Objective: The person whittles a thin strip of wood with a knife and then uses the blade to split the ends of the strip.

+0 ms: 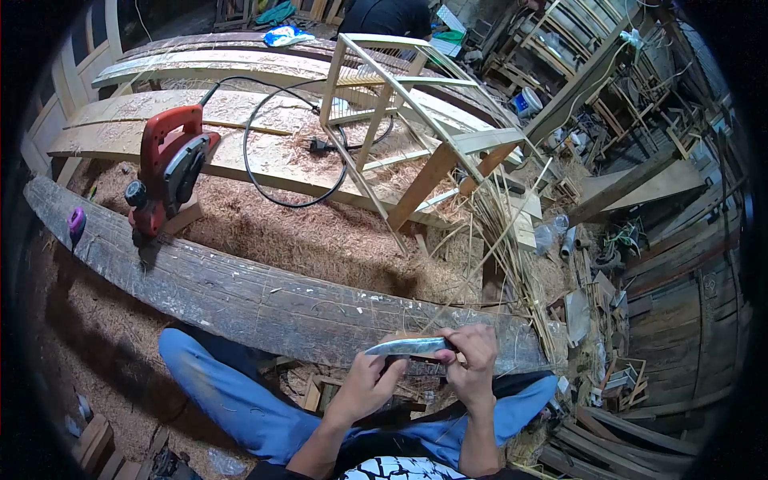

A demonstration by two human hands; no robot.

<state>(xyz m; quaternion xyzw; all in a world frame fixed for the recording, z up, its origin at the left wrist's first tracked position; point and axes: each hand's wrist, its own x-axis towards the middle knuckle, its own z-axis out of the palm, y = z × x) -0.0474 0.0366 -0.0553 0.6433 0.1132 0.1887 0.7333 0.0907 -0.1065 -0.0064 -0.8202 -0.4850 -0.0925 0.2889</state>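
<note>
A knife (410,346) with a shiny, curved blade lies crosswise between my two hands, above the near edge of the worn plank bench (264,308). My right hand (470,357) is closed around its right end, with the thumb pressed inward. At the blade's left end, my left hand (373,382) is closed, fingers against its lower side. Below the blade a narrow dark strip shows between the hands; what it is I cannot make out. Thin bamboo strips (512,240) lean over the bench just beyond my right hand.
A red electric planer (170,164) stands on the bench at left, its black cable (246,152) looping over boards. Near it is a purple-handled tool (77,220). A wooden frame (416,88) stands on planks (160,108). Shavings (280,240) cover the ground. Scrap wood lies at right.
</note>
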